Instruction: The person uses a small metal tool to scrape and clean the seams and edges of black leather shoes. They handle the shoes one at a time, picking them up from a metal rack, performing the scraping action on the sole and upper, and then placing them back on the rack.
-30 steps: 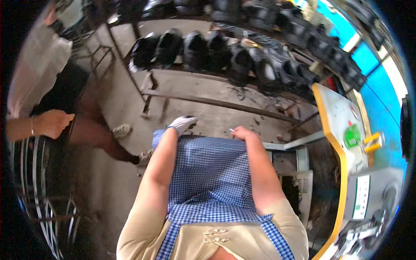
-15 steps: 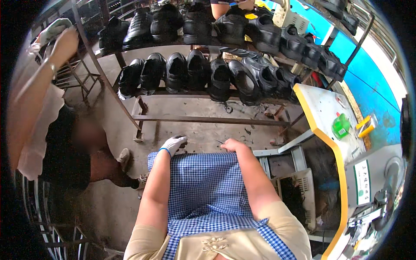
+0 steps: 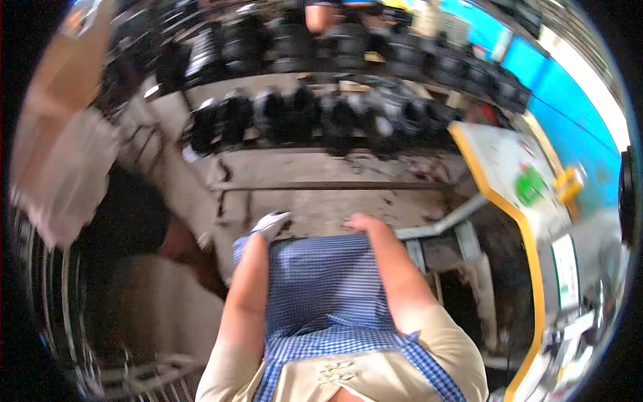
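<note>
Blue-check apron (image 3: 321, 268) at 6 o'clock, hands by its far edge; black shoes (image 3: 234, 117) at 12.
Gloved L hand (image 3: 271, 224) at 8, bare R hand (image 3: 362, 222) at 4: blurred, can't tell grip or contents. Rack (image 3: 335, 185) rows loaded, no shoe in hand; stage otherwise unclear. Pale bin (image 3: 487, 295), 4 o'clock farther out: dark inside, contents n/k. Green container (image 3: 529, 186) at 3, ditto.

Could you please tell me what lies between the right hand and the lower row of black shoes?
In the head view, a dark bar crosses between the right hand and the shoes, with grey floor around it.
</note>
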Motion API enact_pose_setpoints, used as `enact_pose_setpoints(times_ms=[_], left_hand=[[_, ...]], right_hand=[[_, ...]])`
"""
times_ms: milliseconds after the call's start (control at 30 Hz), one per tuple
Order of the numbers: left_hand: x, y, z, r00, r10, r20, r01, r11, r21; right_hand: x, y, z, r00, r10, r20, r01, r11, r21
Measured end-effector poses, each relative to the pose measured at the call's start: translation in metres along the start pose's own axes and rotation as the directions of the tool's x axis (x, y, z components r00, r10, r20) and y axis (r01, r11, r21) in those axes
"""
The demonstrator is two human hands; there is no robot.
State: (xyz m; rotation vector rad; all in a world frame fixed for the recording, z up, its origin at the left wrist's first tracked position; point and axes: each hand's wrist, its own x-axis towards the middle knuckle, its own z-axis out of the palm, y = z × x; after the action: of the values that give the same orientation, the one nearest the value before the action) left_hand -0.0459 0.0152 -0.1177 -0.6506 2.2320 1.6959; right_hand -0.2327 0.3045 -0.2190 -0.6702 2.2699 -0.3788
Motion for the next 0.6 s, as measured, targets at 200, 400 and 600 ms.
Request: enact_pose_setpoints(times_ms=[200,400,600], left_hand=[[0.006,-0.006,0.004,0.997,-0.023,-0.069,0.036,0.978,0.204],[0.008,-0.007,0.013,0.967,0.073,-0.243,-0.007,0.965,0.262],[0.026,-0.008,0.021,0.945,0.11,-0.306,-0.012,0.952,0.306]], right_hand=[[-0.028,-0.008,-0.01,0.995,0.06,0.078,-0.068,0.991,0.116],[-0.016,0.005,-0.01,0.996,-0.003,0.092,0.001,1.0,0.026],[0.009,0.038,-0.007,0.993,0.075,0.087,-0.087,0.986,0.139]])
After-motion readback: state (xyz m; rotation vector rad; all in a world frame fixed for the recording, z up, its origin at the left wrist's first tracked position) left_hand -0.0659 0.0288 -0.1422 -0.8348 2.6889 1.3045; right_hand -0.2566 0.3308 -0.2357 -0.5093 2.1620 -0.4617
